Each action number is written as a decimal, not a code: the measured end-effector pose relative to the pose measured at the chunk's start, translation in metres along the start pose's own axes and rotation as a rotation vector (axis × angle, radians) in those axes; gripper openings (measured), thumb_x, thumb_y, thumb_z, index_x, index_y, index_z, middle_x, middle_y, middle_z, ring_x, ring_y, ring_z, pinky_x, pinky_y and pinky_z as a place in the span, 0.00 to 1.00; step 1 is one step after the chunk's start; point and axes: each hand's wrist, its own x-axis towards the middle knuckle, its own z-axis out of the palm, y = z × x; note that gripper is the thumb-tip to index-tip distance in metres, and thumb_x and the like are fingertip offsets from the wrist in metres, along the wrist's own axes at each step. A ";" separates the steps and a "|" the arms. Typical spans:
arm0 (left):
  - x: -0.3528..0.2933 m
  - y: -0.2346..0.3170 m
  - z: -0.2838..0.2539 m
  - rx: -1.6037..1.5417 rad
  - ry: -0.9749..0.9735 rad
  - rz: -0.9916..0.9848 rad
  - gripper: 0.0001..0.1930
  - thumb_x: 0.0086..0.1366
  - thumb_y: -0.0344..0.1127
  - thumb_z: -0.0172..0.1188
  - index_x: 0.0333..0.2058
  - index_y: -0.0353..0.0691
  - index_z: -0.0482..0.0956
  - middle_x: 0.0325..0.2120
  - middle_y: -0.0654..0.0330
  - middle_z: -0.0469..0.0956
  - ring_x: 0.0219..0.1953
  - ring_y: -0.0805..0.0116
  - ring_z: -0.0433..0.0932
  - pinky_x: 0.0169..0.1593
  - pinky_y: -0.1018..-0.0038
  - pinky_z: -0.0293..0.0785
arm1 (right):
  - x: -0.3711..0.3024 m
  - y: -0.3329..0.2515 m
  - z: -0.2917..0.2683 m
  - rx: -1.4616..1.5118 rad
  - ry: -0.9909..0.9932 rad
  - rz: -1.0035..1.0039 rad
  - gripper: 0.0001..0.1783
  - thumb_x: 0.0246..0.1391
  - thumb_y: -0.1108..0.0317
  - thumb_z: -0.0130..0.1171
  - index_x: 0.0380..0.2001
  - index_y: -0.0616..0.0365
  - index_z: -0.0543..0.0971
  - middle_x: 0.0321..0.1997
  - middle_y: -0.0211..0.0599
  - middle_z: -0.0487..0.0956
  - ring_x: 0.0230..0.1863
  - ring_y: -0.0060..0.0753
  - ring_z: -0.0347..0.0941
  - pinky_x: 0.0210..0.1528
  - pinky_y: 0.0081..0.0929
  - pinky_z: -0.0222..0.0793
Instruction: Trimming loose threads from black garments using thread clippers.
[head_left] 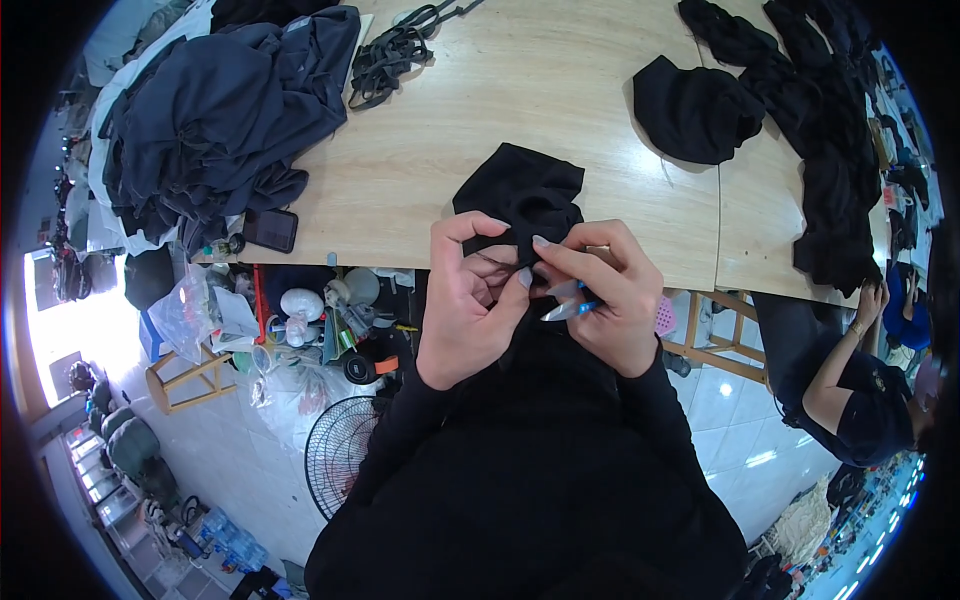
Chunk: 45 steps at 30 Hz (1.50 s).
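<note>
Hands first: our left hand point(468, 315) and our right hand point(615, 300) are facing each other just off the near edge of the bench point(560, 95), fingertips almost touching. We are pinching the near end of a black cloth piece point(520, 178) between them, both clamped on it with thumb and fingers. We are also carrying blue-and-silver snips point(572, 306) in the right hand, below that pinch; their blades seem to be pointing leftward, across the cloth's line.

The cloth is lying straight ahead of us, its long axis running away from the pinch onto the bench, with a fold gaping near the middle. Neither hand is clearly nearer; the snips are sitting on the right side.

Farther out, we are seeing a second black cloth piece point(693, 110) lying ahead to the right, a phone point(270, 230) and dark heap point(225, 120) resting leftward, and a person point(860, 400) working at far right.
</note>
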 end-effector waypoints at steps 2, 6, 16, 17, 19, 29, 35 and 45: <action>0.001 -0.005 -0.003 0.053 -0.003 0.012 0.28 0.72 0.12 0.56 0.62 0.40 0.56 0.47 0.46 0.83 0.49 0.66 0.87 0.52 0.71 0.86 | 0.000 0.009 0.003 -0.145 -0.012 -0.160 0.24 0.39 0.90 0.69 0.43 0.61 0.88 0.42 0.42 0.80 0.32 0.36 0.83 0.30 0.27 0.77; 0.002 -0.004 -0.007 0.190 -0.038 0.062 0.27 0.71 0.11 0.54 0.62 0.39 0.57 0.44 0.49 0.83 0.46 0.69 0.87 0.52 0.71 0.86 | -0.001 0.018 0.013 -0.231 0.022 -0.234 0.25 0.35 0.91 0.66 0.42 0.63 0.83 0.43 0.43 0.79 0.33 0.39 0.83 0.28 0.30 0.77; 0.003 -0.004 -0.014 0.077 0.084 -0.028 0.27 0.72 0.11 0.53 0.63 0.39 0.56 0.45 0.44 0.85 0.48 0.64 0.88 0.54 0.63 0.89 | -0.006 0.022 -0.003 0.253 0.101 0.224 0.03 0.68 0.80 0.60 0.41 0.62 0.80 0.41 0.33 0.77 0.32 0.20 0.73 0.34 0.18 0.68; 0.004 -0.003 -0.011 0.046 0.084 -0.033 0.27 0.71 0.11 0.53 0.63 0.39 0.57 0.44 0.47 0.84 0.47 0.67 0.87 0.55 0.65 0.89 | -0.003 0.017 -0.005 0.253 0.102 0.224 0.03 0.68 0.80 0.60 0.41 0.62 0.80 0.41 0.33 0.77 0.32 0.20 0.73 0.34 0.18 0.68; 0.002 -0.001 -0.005 0.013 0.082 -0.041 0.28 0.71 0.11 0.53 0.63 0.39 0.58 0.43 0.50 0.83 0.46 0.70 0.87 0.55 0.67 0.89 | 0.007 -0.002 -0.006 -0.036 -0.013 -0.009 0.12 0.54 0.87 0.65 0.40 0.62 0.85 0.42 0.40 0.81 0.34 0.29 0.81 0.34 0.22 0.75; 0.000 -0.008 0.002 0.038 0.058 -0.007 0.23 0.72 0.12 0.55 0.61 0.36 0.65 0.45 0.51 0.85 0.47 0.70 0.87 0.52 0.71 0.88 | -0.007 0.023 0.009 0.194 -0.048 0.088 0.08 0.60 0.85 0.59 0.40 0.61 0.76 0.47 0.41 0.74 0.37 0.31 0.74 0.40 0.27 0.72; 0.000 -0.012 -0.007 0.106 0.047 0.007 0.18 0.72 0.11 0.54 0.57 0.32 0.71 0.49 0.50 0.85 0.50 0.67 0.87 0.54 0.65 0.90 | -0.003 0.005 -0.014 0.831 -0.219 0.600 0.04 0.71 0.73 0.53 0.38 0.60 0.75 0.56 0.38 0.69 0.44 0.27 0.67 0.49 0.27 0.66; -0.001 -0.019 0.002 0.120 0.118 0.094 0.17 0.68 0.14 0.66 0.54 0.30 0.86 0.46 0.59 0.87 0.43 0.73 0.88 0.51 0.79 0.84 | -0.011 -0.017 0.005 0.089 -0.105 0.055 0.22 0.43 0.91 0.64 0.42 0.60 0.79 0.57 0.49 0.70 0.48 0.42 0.74 0.44 0.31 0.74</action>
